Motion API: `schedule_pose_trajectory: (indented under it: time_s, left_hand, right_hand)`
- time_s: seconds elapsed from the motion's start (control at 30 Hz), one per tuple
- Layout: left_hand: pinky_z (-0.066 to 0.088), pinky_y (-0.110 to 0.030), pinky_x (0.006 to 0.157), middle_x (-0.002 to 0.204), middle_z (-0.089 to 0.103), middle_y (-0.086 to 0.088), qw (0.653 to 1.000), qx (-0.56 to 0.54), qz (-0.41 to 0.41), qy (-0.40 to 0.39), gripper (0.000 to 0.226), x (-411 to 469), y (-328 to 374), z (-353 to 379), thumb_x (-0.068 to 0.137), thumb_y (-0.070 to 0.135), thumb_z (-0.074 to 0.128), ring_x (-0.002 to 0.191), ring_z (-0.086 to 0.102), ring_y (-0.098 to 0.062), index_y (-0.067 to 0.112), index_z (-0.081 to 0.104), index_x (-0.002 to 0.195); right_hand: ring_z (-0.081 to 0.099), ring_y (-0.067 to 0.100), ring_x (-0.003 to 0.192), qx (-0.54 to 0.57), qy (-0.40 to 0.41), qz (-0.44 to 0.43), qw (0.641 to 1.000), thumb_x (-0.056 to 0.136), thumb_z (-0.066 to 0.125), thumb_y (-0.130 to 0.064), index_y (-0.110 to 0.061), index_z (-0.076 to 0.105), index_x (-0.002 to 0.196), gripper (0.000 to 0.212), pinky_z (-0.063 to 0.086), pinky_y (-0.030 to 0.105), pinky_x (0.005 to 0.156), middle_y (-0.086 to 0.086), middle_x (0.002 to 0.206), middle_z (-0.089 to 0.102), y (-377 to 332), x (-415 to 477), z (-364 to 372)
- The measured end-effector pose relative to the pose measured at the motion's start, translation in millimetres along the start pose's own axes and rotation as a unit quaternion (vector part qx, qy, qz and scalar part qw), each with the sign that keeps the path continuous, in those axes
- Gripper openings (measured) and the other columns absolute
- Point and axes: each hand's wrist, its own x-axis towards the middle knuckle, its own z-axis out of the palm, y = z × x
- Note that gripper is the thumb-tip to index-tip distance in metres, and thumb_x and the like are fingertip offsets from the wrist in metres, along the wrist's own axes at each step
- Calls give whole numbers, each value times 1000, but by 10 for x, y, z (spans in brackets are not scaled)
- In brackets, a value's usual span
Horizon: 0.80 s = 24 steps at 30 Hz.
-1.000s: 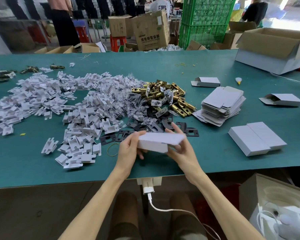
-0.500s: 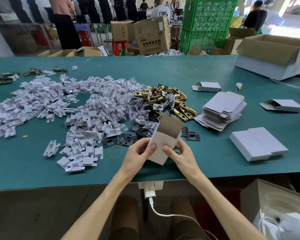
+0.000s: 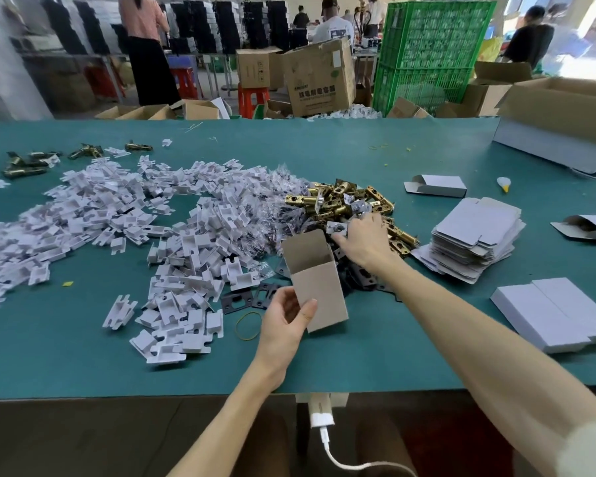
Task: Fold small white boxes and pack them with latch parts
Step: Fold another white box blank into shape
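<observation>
Gripping one open box (image 3: 319, 287), the left hand (image 3: 283, 325) sits near the middle of the desk's (image 3: 393, 356) front edge, with the thumb across the box's front face and the fingers curled behind it. The box stands upright, slightly tilted, with its top flap raised and its brown inside showing. One yellow rubber band (image 3: 247, 326) lies just left of that hand, beside several black plates (image 3: 245, 301). Two closed white boxes (image 3: 558, 311) lie side by side, touching, toward the front right corner.

Beyond the held box, the right arm stretches forward. The right hand (image 3: 362, 242) rests palm down on the near side of the brass latch pile (image 3: 344, 201), fingers bent onto the parts; whether it grips one cannot be told. One stack of flat box blanks (image 3: 475, 235) sits just right of the pile. One broad heap of white inserts (image 3: 117, 218) covers the left half. Two part-folded boxes (image 3: 436, 185) lie farther right. One large open carton (image 3: 558, 132) occupies the far right corner.
</observation>
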Motion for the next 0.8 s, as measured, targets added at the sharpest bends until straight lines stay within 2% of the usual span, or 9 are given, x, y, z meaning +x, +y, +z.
schedule_pose_trajectory:
  time_s: [0.13, 0.27, 0.4, 0.47, 0.5, 0.57, 0.63, 0.73, 0.8]
  left_hand:
    - [57, -28, 93, 114, 76, 1, 1000, 10, -10, -1, 32, 7, 3, -12, 94, 28, 72, 109, 71, -17, 13, 62, 121]
    - [56, -27, 91, 115, 76, 0, 1000, 13, -12, 3, 28, 13, 9, -14, 97, 22, 71, 109, 71, -16, 12, 61, 121]
    - [57, -27, 91, 115, 76, 1, 1000, 9, -13, 5, 28, 17, 14, -10, 97, 24, 70, 109, 71, -15, 12, 62, 121]
    - [57, -27, 91, 114, 76, 2, 1000, 8, -13, 6, 29, 13, 18, -11, 97, 25, 71, 109, 71, -15, 13, 62, 121]
    - [57, -26, 90, 114, 76, 3, 1000, 9, -13, 7, 29, 10, 19, -10, 96, 26, 71, 108, 71, -14, 13, 62, 120]
    - [56, -24, 88, 113, 76, 4, 1000, 8, -13, 9, 29, 4, 23, -10, 96, 27, 71, 108, 71, -13, 14, 62, 120]
    - [56, -23, 87, 114, 76, 4, 1000, 7, -16, 12, 28, 3, 20, -9, 96, 27, 71, 108, 71, -14, 15, 63, 120]
    - [56, -25, 88, 114, 76, 3, 1000, 6, -17, 12, 29, -6, 27, -1, 95, 29, 72, 109, 70, -15, 16, 63, 120]
    - [56, -25, 89, 115, 76, 4, 1000, 7, -14, 5, 34, -22, 45, 6, 93, 33, 73, 110, 70, -15, 17, 63, 121]
  right_hand:
    - [41, 44, 132, -4, -40, 46, 998, 97, 57, -38, -5, 63, 118, 40, 39, 52, 105, 26, 135, 56, -124, 121, 160]
    - [43, 42, 125, 23, -45, 76, 996, 89, 67, -42, -11, 60, 98, 34, 40, 48, 100, 24, 126, 61, -79, 157, 118]
    - [40, 40, 127, 75, -80, 109, 988, 83, 69, -49, -13, 60, 76, 37, 35, 48, 104, 20, 119, 64, -4, 78, 16]
    - [47, 37, 120, 122, -108, 121, 979, 81, 71, -48, -10, 68, 79, 38, 40, 43, 100, 18, 108, 67, 49, 20, -58]
    - [53, 34, 109, 158, -119, 126, 972, 81, 73, -46, -9, 70, 81, 37, 45, 41, 93, 15, 99, 68, 82, -13, -115]
    - [52, 21, 74, 273, -134, 134, 943, 82, 78, -38, -9, 69, 75, 31, 45, 32, 66, 4, 77, 60, 141, -92, -261]
    - [41, 13, 58, 404, -150, 152, 889, 85, 78, -31, -9, 75, 84, 22, 34, 25, 51, 0, 70, 54, 204, -164, -386]
    - [46, 8, 53, 566, -168, 158, 792, 88, 78, -27, -12, 75, 103, 21, 35, 20, 50, -6, 62, 59, 281, -283, -530]
    - [53, 7, 57, 589, -187, 136, 774, 87, 78, -23, -15, 75, 95, 11, 37, 21, 57, -5, 66, 66, 304, -394, -604]
